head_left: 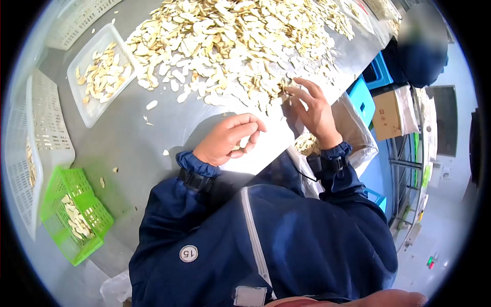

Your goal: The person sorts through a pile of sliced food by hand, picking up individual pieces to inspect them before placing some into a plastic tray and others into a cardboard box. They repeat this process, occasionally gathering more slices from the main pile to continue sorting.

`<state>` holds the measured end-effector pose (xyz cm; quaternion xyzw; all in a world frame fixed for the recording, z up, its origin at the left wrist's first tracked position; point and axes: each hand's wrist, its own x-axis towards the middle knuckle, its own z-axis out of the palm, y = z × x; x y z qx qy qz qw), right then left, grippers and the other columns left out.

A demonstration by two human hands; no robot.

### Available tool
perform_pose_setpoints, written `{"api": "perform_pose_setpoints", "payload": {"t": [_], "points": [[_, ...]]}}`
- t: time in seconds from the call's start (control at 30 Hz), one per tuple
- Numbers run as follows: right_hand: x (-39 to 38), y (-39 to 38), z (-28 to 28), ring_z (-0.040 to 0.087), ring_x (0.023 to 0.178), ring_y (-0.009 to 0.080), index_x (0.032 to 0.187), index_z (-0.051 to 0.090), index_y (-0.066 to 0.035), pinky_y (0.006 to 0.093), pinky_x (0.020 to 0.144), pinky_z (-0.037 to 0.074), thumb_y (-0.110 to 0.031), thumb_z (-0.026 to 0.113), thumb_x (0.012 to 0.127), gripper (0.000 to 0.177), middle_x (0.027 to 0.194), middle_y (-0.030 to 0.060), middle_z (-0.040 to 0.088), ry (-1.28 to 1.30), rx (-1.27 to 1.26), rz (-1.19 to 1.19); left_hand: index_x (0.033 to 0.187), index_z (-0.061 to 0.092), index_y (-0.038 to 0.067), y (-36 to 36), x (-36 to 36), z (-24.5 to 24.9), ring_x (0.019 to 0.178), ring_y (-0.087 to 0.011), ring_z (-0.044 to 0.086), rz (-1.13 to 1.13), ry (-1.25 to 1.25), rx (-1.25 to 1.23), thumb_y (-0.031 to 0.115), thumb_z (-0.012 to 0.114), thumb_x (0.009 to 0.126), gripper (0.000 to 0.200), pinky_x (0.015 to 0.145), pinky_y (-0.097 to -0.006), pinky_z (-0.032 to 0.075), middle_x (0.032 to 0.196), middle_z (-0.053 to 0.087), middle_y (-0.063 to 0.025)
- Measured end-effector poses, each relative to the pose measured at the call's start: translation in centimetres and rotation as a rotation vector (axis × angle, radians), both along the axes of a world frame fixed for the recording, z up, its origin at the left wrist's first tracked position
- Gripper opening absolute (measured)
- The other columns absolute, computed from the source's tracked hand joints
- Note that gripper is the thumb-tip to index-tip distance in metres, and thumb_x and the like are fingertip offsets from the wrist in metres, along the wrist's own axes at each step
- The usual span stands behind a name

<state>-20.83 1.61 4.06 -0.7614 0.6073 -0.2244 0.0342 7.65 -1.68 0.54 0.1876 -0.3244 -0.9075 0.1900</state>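
A wide heap of pale dried slices (230, 46) covers the far part of the metal table (148, 179). My left hand (230, 137) is just below the heap's near edge, its fingers curled together; whether anything lies inside them is hidden. My right hand (314, 110) reaches to the heap's near right edge with its fingers apart, the fingertips by some slices. Below that hand, an open lined bag (358, 134) at the table's edge has slices in it.
A white tray (89, 115) of slices sits at the upper left. Green basket (102, 215) and white perforated crate (51, 120) stand at the left, both with slices. Blue stools (361, 102), a cardboard box (387, 115) and a person in dark clothing (422, 46) are at the right.
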Motion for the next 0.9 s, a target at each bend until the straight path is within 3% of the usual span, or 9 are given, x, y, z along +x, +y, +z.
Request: {"api": "perform_pose_setpoints", "payload": {"t": [0.07,0.13,0.27,0.4,0.43,0.53,0.63,0.77,0.9], "points": [[0.9,1.2,0.1,0.068,0.12,0.0354,0.12,0.08,-0.016,0.045,0.102,0.056,-0.009,0.076,0.09,0.03,0.134,0.0124,0.069,-0.094,0.032,0.003,0.12,0.064,0.0,0.0,-0.1,-0.2,0.065,-0.0061,0.051,0.029,0.01,0.018,0.019,0.052,0.112,0.024,0.045,-0.0181,0.031,0.088,0.058,-0.0023],[1.1,1.4,0.1,0.068,0.118,0.0358,0.118,0.08,-0.017,0.0445,0.1,0.057,-0.008,0.077,0.088,0.031,0.132,0.0116,0.069,0.01,0.005,0.177,0.118,0.064,0.0,0.0,0.0,0.0,0.066,-0.0063,0.053,0.039,-0.018,0.055,0.018,0.053,0.112,0.023,0.045,-0.0178,0.033,0.089,0.058,-0.0022],[-0.9,0.0,-1.2,0.069,0.114,0.0358,0.115,0.08,-0.015,0.0462,0.099,0.056,-0.003,0.073,0.088,0.03,0.128,0.012,0.071,-0.001,-0.119,-0.077,0.118,0.064,0.0,0.1,-0.1,-0.1,0.066,-0.007,0.054,0.069,-0.032,0.083,0.018,0.054,0.111,0.021,0.045,-0.0178,0.034,0.089,0.059,-0.0025],[1.4,-2.0,-0.8,0.067,0.117,0.0348,0.122,0.076,-0.014,0.0454,0.1,0.055,-0.005,0.072,0.086,0.037,0.13,0.0105,0.071,-0.139,-0.132,0.056,0.117,0.063,0.0,0.0,-0.2,0.3,0.065,-0.0077,0.054,0.08,-0.053,0.082,0.019,0.054,0.111,0.021,0.044,-0.0185,0.033,0.089,0.059,-0.0029],[2.4,-2.7,-1.0,0.067,0.115,0.0339,0.122,0.075,-0.014,0.0437,0.1,0.054,-0.008,0.072,0.086,0.036,0.131,0.0096,0.07,-0.017,-0.156,0.065,0.116,0.063,0.001,0.0,-0.3,0.4,0.065,-0.0079,0.054,0.083,-0.059,0.084,0.019,0.054,0.111,0.021,0.044,-0.0186,0.033,0.089,0.059,-0.003],[3.4,-4.0,-1.9,0.07,0.107,0.0322,0.121,0.076,-0.015,0.0436,0.095,0.055,-0.01,0.071,0.092,0.03,0.11,0.0075,0.076,-0.052,-0.119,0.035,0.116,0.063,0.001,0.0,-0.3,0.3,0.065,-0.0083,0.054,0.092,-0.063,0.068,0.02,0.054,0.112,0.022,0.044,-0.0187,0.033,0.089,0.059,-0.0031],[2.5,-3.6,-0.8,0.073,0.099,0.0307,0.127,0.076,-0.013,0.0411,0.089,0.057,-0.013,0.07,0.097,0.03,0.102,0.01,0.078,-0.147,-0.049,-0.151,0.116,0.063,0.001,0.1,-0.2,0.3,0.065,-0.0081,0.054,0.098,-0.064,0.083,0.02,0.054,0.112,0.022,0.044,-0.0185,0.033,0.089,0.059,-0.003],[0.7,-1.7,0.3,0.076,0.098,0.0256,0.142,0.067,-0.01,0.036,0.088,0.058,-0.017,0.068,0.102,0.04,0.11,0.0151,0.078,-0.475,0.267,-0.343,0.116,0.063,0.001,-0.1,-0.3,0.0,0.065,-0.0076,0.054,0.086,-0.052,0.08,0.021,0.054,0.112,0.022,0.044,-0.0182,0.034,0.09,0.059,-0.0029],[-1.4,-0.9,-1.1,0.076,0.098,0.0255,0.147,0.062,-0.011,0.0345,0.089,0.059,-0.015,0.067,0.101,0.047,0.114,0.0178,0.078,-0.517,0.197,-0.344,0.117,0.063,0.001,0.0,-0.3,0.0,0.066,-0.0073,0.054,0.091,-0.057,0.088,0.02,0.053,0.112,0.023,0.044,-0.0182,0.034,0.09,0.059,-0.0029]]}}
